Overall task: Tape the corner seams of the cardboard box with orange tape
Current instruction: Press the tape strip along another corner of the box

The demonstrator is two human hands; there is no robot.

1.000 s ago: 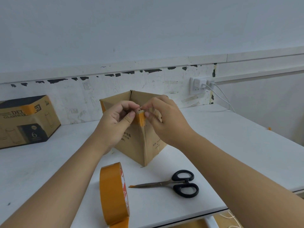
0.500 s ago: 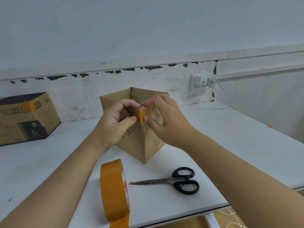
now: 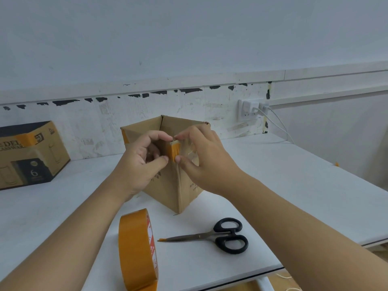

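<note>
Both hands pinch a strip of orange tape onto the near top corner of the box at mid-frame.

The open box (image 3: 168,181) stands on the white table (image 3: 283,185) with one corner toward the camera. The left hand (image 3: 138,162) and right hand (image 3: 205,162) sit close together on either side of that corner, thumbs and forefingers curled onto the tape strip (image 3: 175,151) folded over the rim. A second orange strip shows on the box's left corner. In the lower middle of the frame the tape roll (image 3: 136,250) stands on edge, with the black-handled scissors (image 3: 210,236) lying just right of it. A printed carton (image 3: 27,154) sits at the left edge, and a wall socket (image 3: 249,110) with cables is at upper right.
</note>
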